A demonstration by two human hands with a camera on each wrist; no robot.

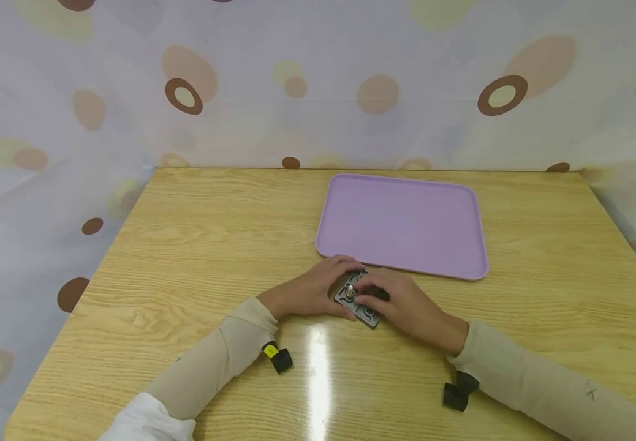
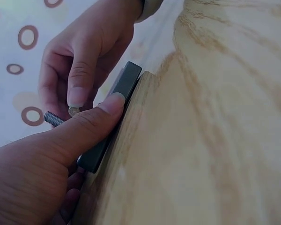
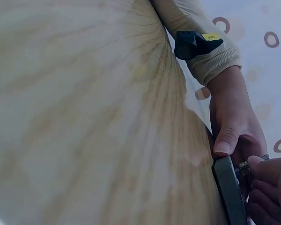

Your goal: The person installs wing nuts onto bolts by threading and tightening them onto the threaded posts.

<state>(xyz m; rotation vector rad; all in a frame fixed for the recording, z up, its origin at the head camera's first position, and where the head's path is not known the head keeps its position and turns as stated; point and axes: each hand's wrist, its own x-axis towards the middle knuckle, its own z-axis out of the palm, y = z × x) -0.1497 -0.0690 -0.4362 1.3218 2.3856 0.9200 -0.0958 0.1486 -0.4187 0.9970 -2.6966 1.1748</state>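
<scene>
A flat grey metal plate point(image 1: 370, 313) with raised dark patterning lies tilted between the hands, close to the tabletop. My left hand point(image 1: 314, 291) grips it by opposite edges, thumb on the near edge and fingers on the far one. From its face sticks up a shiny threaded screw point(image 2: 53, 118). My right hand point(image 1: 408, 303) has thumb and index finger at the screw. In the left wrist view, a small round brass-toned piece point(image 2: 74, 111) shows at the right thumb tip, pinched there. A metal collar point(image 3: 244, 168) stands beside the plate's face in the right wrist view.
A purple rectangular tray point(image 1: 406, 226) lies just beyond the hands, its near rim close to the left fingers. The wood-grain table point(image 1: 208, 245) extends around it. A patterned cloth point(image 1: 329, 86) hangs behind and at the sides.
</scene>
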